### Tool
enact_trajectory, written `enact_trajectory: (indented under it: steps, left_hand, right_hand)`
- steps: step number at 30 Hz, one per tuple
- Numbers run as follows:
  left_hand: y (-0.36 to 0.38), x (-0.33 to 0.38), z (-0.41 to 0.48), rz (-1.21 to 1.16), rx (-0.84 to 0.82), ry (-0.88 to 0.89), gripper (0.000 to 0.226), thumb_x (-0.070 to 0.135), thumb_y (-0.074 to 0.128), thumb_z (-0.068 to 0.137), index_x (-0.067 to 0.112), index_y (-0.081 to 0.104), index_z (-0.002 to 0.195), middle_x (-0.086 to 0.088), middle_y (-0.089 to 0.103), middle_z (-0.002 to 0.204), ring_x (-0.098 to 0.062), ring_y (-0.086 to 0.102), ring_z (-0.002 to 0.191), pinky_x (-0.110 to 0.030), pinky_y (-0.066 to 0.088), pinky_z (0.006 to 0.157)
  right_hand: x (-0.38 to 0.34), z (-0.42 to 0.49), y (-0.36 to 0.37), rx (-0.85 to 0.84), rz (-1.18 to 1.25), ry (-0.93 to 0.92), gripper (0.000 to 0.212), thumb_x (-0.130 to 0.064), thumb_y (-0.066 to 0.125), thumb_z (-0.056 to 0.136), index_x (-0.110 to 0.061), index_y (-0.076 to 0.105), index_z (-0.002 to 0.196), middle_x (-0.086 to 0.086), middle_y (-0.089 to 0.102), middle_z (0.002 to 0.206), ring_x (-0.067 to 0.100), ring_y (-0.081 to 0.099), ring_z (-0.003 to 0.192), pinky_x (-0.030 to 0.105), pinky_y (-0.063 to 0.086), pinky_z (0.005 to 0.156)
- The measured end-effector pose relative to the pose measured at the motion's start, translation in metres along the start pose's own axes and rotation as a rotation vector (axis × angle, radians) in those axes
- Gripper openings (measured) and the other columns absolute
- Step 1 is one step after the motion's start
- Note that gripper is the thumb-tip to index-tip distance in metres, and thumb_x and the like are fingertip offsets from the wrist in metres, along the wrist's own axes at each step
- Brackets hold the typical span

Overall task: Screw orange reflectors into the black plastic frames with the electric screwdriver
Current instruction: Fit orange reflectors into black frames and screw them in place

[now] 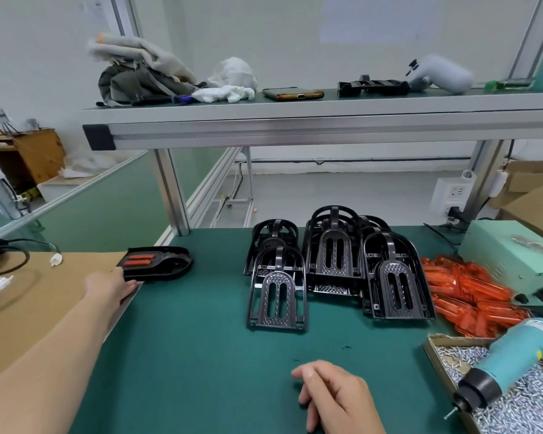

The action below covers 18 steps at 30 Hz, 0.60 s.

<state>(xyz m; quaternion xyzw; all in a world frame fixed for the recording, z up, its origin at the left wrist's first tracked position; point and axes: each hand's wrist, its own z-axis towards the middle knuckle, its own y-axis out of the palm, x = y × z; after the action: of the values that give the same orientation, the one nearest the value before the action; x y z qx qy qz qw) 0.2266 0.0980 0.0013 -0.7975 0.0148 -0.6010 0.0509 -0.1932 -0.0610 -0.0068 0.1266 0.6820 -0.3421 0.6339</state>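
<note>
Done: finished frame (157, 264) with two orange reflectors (138, 260) is lying at the left edge of the green mat (201, 339) | my left hand (108, 288) is touching its near end — grip I cannot tell | my right hand (336, 399) is resting loosely curled, holding nothing | Left: empty frames (336, 255), loose reflectors (470, 296) and electric screwdriver (511, 361) are waiting — I judge most work is remaining

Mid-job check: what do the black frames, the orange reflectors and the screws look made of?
Black frames: moulded plastic, semi-gloss, with an embossed diamond texture. Orange reflectors: translucent glossy plastic, judging by the glints. Screws: silvery metal, probably steel, from the bright shine.
</note>
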Motion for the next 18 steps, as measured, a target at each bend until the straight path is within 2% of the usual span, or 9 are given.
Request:
enact_trajectory:
  steps: [2,4,6,8,10,14,18]
  left_hand:
    - [0.003,-0.002,-0.008,0.262,0.054,0.147,0.021,0.008,0.052,0.096,0.009,0.056,0.116,-0.027,0.057,0.124,-0.031,0.057,0.098,-0.038,0.051,0.087]
    - [0.008,-0.013,-0.02,0.59,0.095,0.365,0.036,0.014,0.054,0.093,0.017,0.058,0.129,-0.031,0.045,0.129,-0.036,0.053,0.104,-0.04,0.045,0.094]
    - [0.016,-0.026,-0.029,0.738,0.038,0.541,0.039,0.02,0.058,0.094,0.024,0.06,0.133,-0.024,0.036,0.133,-0.038,0.048,0.114,-0.041,0.039,0.106]
    - [0.025,-0.037,-0.032,0.885,-0.009,0.672,0.036,0.025,0.062,0.094,0.024,0.064,0.13,-0.022,0.034,0.142,-0.04,0.043,0.125,-0.043,0.035,0.111]
    - [0.031,-0.045,-0.03,0.962,-0.056,0.684,0.036,0.029,0.061,0.096,0.025,0.065,0.132,-0.02,0.036,0.148,-0.039,0.044,0.13,-0.044,0.039,0.109]
    - [0.041,-0.043,-0.024,1.056,-0.042,0.671,0.04,0.034,0.051,0.101,0.029,0.057,0.14,-0.018,0.042,0.149,-0.04,0.051,0.125,-0.043,0.046,0.097]
    - [0.051,-0.031,-0.01,1.249,-0.101,0.74,0.043,0.029,0.046,0.104,0.021,0.05,0.145,-0.011,0.045,0.151,-0.036,0.041,0.135,-0.041,0.044,0.099]
  right_hand:
    - [0.0,0.0,0.0,-0.002,-0.011,0.006,0.029,-0.016,0.057,0.099,-0.026,0.075,0.079,0.004,0.069,0.068,0.018,0.065,0.05,0.02,0.05,0.066]
    - [0.001,0.001,0.001,-0.001,-0.023,0.013,0.028,-0.016,0.057,0.099,-0.025,0.076,0.08,0.002,0.069,0.068,0.017,0.065,0.05,0.02,0.05,0.066]
    - [0.001,0.001,0.002,0.006,-0.016,0.021,0.029,-0.016,0.058,0.098,-0.026,0.076,0.079,0.002,0.069,0.068,0.017,0.065,0.049,0.02,0.05,0.064]
    - [0.001,0.0,0.002,0.013,-0.006,0.026,0.029,-0.015,0.058,0.097,-0.026,0.077,0.077,0.002,0.07,0.069,0.018,0.065,0.049,0.02,0.05,0.062]
    - [0.001,0.0,0.003,0.014,-0.009,0.022,0.029,-0.014,0.058,0.097,-0.025,0.077,0.078,0.002,0.07,0.07,0.02,0.065,0.049,0.02,0.049,0.061]
    - [0.0,0.0,0.003,0.011,-0.001,0.025,0.029,-0.015,0.059,0.097,-0.027,0.077,0.077,0.003,0.07,0.071,0.018,0.063,0.049,0.02,0.049,0.061]
    - [0.001,0.001,0.003,0.009,-0.008,0.023,0.028,-0.018,0.06,0.097,-0.029,0.076,0.078,0.002,0.07,0.071,0.016,0.063,0.051,0.02,0.049,0.062]
